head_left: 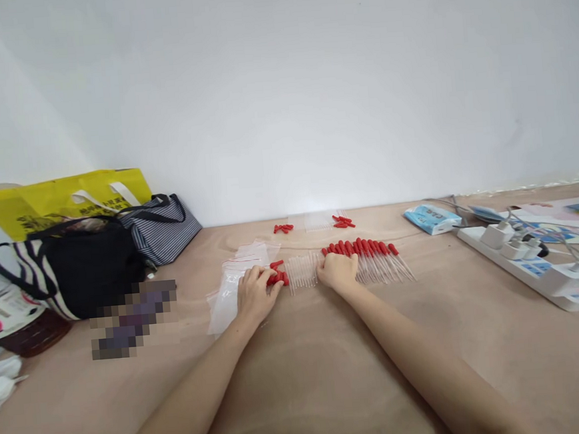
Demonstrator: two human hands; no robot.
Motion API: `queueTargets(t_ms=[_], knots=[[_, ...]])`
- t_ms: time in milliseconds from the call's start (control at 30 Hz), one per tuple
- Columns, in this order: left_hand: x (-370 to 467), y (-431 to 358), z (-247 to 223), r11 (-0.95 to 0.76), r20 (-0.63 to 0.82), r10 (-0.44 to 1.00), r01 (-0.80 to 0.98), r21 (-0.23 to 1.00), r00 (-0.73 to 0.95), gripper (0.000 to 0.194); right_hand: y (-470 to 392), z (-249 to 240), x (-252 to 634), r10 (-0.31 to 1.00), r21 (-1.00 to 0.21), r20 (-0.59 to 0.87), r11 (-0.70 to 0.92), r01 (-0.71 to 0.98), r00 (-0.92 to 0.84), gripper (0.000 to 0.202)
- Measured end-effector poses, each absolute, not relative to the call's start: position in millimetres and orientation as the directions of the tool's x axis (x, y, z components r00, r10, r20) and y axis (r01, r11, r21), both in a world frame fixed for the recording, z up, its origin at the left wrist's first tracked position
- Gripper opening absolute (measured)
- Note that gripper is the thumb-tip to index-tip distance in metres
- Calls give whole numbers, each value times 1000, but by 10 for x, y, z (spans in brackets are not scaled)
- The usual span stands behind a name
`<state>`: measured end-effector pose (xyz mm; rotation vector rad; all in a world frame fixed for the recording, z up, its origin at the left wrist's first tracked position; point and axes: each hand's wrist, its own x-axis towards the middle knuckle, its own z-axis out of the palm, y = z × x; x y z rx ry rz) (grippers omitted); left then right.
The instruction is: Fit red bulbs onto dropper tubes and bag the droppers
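My left hand [256, 292] is at a small pile of red rubber bulbs [280, 276], with its thumb and fingers closed around one at the near side. Beside the pile lies a row of thin clear dropper tubes [302, 273]. At the right end of these tubes, my right hand [338, 271] is curled shut; its fingertips are turned away, so what they hold is hidden. Touching its right side, a fanned row of droppers with red bulbs [372, 247] lies with the tips toward me. Clear zip bags [228, 295] lie flat left of my left hand.
Near the wall are more red bulbs [284, 229], [343, 221] and clear tubes [318, 222]. A blue tissue pack [433, 219] and a power strip [539, 267] with cables stand right. Bags [90, 266] and a jar [21, 318] stand left, near a blurred dark object [137, 319].
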<state>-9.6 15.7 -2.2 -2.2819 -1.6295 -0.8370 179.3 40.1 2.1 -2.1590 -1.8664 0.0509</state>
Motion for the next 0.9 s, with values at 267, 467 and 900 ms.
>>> queueTargets(t_ms=[267,467,900], knots=[[-90,172,-51,-371,612,767,912,176,194,10,443,-7,1751,979,-225,160,-90,970,128,27],[48,-3,-5,-506,650,745,760,408,146,12,271,36,1921,970,-215,239,1,977,52,28],[281,-274,-30,-568,342,823,684,458,454,22,-357,-322,2603,754,-362,501,629,688,-425,30]])
